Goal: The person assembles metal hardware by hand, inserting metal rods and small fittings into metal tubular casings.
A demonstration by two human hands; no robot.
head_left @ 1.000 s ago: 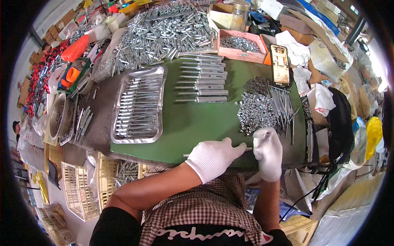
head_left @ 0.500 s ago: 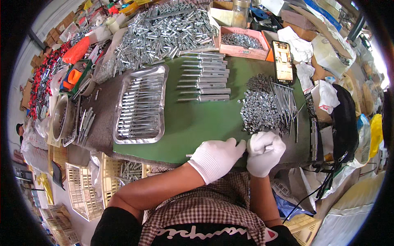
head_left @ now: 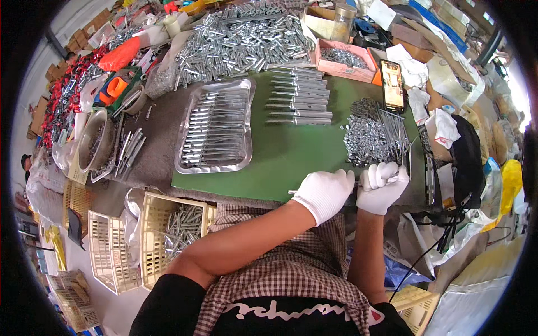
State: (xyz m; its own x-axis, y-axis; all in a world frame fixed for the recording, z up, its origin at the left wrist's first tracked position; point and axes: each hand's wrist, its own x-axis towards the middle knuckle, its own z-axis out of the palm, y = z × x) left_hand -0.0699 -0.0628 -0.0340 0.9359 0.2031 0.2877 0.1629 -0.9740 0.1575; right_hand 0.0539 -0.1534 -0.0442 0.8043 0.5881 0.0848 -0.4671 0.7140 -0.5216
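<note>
My left hand [head_left: 325,193], in a white glove, is closed at the near edge of the green work mat [head_left: 258,182]. A short end of a metal rod [head_left: 292,192] pokes out from its wrist side; the rest is hidden in the fist. Beside it, my gloved right hand [head_left: 383,189] has its fingers curled, thumb and forefinger together near the lower ends of a bundle of thin metal rods [head_left: 397,133]. What it pinches, if anything, I cannot make out. Just beyond both hands lies a heap of small shiny metal pieces [head_left: 365,141].
A metal tray [head_left: 246,120] holds a row of thin rods with sleeves. Several metal tubes with rods [head_left: 305,99] lie lined up right of it. Behind are a large pile of metal parts [head_left: 241,45], a pink box [head_left: 347,71] and a phone [head_left: 392,87]. A cream basket [head_left: 154,241] stands lower left.
The view has shifted, so the table sits farther right and higher. My right hand has moved right and away from me, toward the thin rods. The left hand stays closed beside it.
</note>
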